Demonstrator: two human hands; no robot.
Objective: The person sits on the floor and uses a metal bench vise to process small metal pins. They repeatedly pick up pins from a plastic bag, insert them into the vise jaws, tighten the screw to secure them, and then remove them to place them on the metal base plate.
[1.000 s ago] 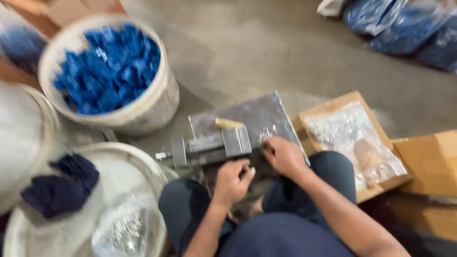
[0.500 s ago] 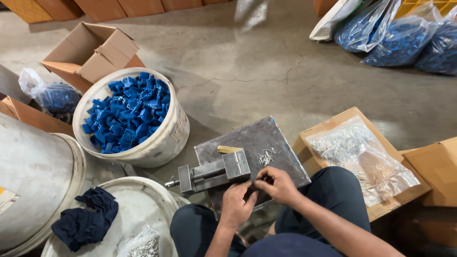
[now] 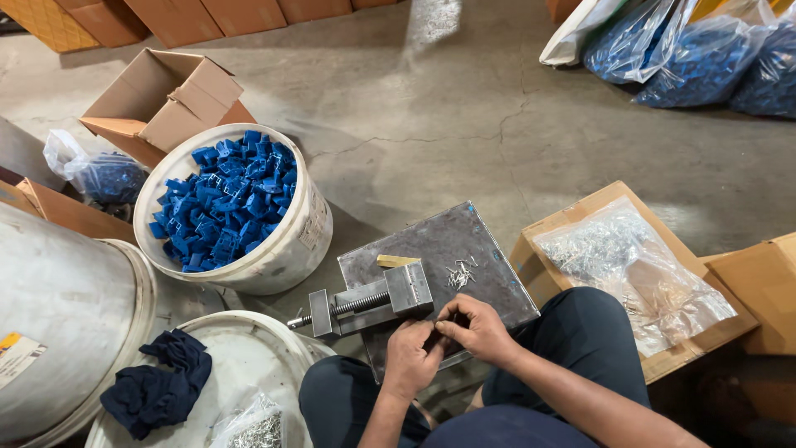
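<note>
— Where were the person's hands when you looked over?

— Both down at the near edge of the grey metal plate [image 3: 464, 241] on the floor, right behind the small steel vise [image 3: 369, 303]. The left hand [image 3: 412, 358] was curled, fingers bent in toward the vise jaw. The right hand [image 3: 477, 325] met it from the other side, fingertips [image 3: 444, 326] pinched together on something small and dark. I couldn't make out what the piece was; the fingers hid most of it.

— So both were gripping?

— The right was pinching that small piece, yes. The left was closed around the same spot, steadying, I'd judge, though I couldn't tell whether it held anything of its own.

— Anything you'd have advised?

— Keep the wrists low and the elbows in against the knees, as they were, and work close to the vise so the piece stays square. The loose metal pins [image 3: 458, 274] lay near on the plate, and the white bucket [image 3: 311, 241] of blue plastic parts [image 3: 224, 195] stood just to the left.
</note>
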